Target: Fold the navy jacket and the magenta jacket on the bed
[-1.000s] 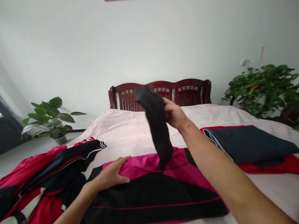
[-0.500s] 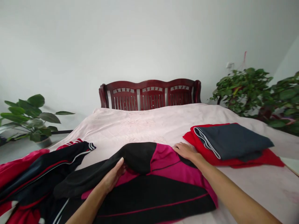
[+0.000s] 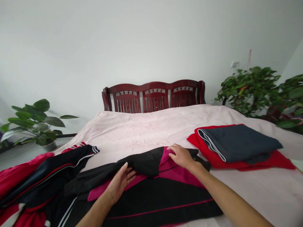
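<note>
A black and magenta long-sleeved top (image 3: 153,195) lies on the bed in front of me, its black sleeve (image 3: 142,160) stretched along the upper side toward the left. My left hand (image 3: 121,179) rests at the underside of that sleeve, fingers loosely apart and thumb up against the black cloth. Over the magenta shoulder part, my right hand (image 3: 181,156) touches the fabric with bent fingers, which are apart. The dark collar end of the top shows to the right, partly behind my right wrist.
Dark navy and red striped clothes (image 3: 47,176) lie heaped at left. On the right, folded dark grey cloth (image 3: 239,142) sits on folded red cloth (image 3: 276,160). A pink sheet (image 3: 142,126) covers the bed before a wooden headboard (image 3: 155,97); potted plants (image 3: 38,123) flank it.
My right hand has shifted slightly left from the collar edge onto the magenta shoulder, its fingers now more bent. The sleeve lies flatter, and my left hand's fingers have come into sight.
</note>
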Demonstrator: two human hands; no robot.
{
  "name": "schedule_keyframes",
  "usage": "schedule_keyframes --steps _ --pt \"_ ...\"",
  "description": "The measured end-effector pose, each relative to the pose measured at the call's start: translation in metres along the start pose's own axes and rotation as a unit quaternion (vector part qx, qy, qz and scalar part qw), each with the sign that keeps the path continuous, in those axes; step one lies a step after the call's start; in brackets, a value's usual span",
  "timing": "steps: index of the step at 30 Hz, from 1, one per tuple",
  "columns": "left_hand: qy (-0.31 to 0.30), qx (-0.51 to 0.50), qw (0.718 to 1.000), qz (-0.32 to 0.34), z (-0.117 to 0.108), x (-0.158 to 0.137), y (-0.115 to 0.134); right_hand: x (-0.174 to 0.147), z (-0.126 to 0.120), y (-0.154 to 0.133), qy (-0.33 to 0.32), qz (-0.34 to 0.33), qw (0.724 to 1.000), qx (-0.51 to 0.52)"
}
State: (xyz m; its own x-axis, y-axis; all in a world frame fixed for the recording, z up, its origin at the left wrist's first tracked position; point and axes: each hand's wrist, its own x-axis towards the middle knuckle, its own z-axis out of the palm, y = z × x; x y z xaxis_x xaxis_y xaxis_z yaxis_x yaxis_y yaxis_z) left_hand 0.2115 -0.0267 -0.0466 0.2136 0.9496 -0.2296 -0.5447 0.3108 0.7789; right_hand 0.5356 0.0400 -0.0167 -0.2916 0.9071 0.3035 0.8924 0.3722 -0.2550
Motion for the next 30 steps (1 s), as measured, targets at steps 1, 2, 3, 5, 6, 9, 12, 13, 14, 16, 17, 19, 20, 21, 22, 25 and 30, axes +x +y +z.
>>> schedule_keyframes --steps 1,2,3,5,6,9,12,13,14,16,17,19,20,21,22,25,30 --pt "0.023 -0.009 1.0 -0.002 0.0 -0.001 0.001 -0.007 0.003 -0.021 0.0 -0.027 0.998 0.063" --pt "0.044 -0.018 0.999 -0.001 0.001 -0.003 0.002 -0.014 0.008 -0.041 0.001 -0.056 0.993 0.102" --pt "0.062 -0.026 0.998 -0.001 0.001 -0.003 0.004 -0.021 0.013 -0.059 0.0 -0.088 0.99 0.114" --pt "0.088 -0.04 0.995 0.0 0.004 -0.005 0.008 -0.032 0.025 -0.084 0.002 -0.108 0.99 0.089" --pt "0.1 -0.046 0.994 0.0 0.005 -0.006 0.011 -0.035 0.03 -0.091 0.0 -0.107 0.992 0.072" --pt "0.161 -0.08 0.984 0.013 0.001 -0.014 0.02 -0.038 0.039 -0.088 0.017 -0.059 0.996 0.06" --pt "0.266 -0.134 0.953 0.049 -0.013 -0.026 0.032 -0.041 0.04 -0.067 0.053 0.011 0.995 0.078" --pt "0.298 -0.151 0.941 0.059 -0.019 -0.029 0.035 -0.043 0.04 -0.061 0.05 0.025 0.995 0.081" --pt "0.322 -0.166 0.93 0.068 -0.023 -0.031 0.039 -0.046 0.041 -0.055 0.039 0.031 0.995 0.081" --pt "0.348 -0.185 0.915 0.085 -0.029 -0.032 0.045 -0.051 0.045 -0.049 0.014 0.019 0.997 0.068" --pt "0.35 -0.188 0.912 0.1 -0.03 -0.031 0.048 -0.053 0.047 -0.048 0.012 0.007 0.998 0.055" --pt "0.346 -0.171 0.91 0.148 -0.03 -0.028 0.055 -0.056 0.048 -0.048 0.034 -0.027 0.999 0.026" --pt "0.346 -0.154 0.91 0.172 -0.031 -0.027 0.059 -0.056 0.048 -0.05 0.052 -0.046 0.997 0.016" --pt "0.349 -0.135 0.907 0.191 -0.034 -0.027 0.063 -0.057 0.046 -0.051 0.066 -0.066 0.996 0.009" --pt "0.357 -0.119 0.904 0.202 -0.038 -0.028 0.067 -0.058 0.045 -0.052 0.073 -0.086 0.994 0.005" --pt "0.407 -0.094 0.884 0.208 -0.06 -0.041 0.077 -0.064 0.04 -0.055 0.04 -0.146 0.988 0.006" --pt "0.434 0.048 0.882 0.179 -0.096 -0.07 0.082 -0.073 0.04 -0.056 -0.006 -0.154 0.988 0.027"
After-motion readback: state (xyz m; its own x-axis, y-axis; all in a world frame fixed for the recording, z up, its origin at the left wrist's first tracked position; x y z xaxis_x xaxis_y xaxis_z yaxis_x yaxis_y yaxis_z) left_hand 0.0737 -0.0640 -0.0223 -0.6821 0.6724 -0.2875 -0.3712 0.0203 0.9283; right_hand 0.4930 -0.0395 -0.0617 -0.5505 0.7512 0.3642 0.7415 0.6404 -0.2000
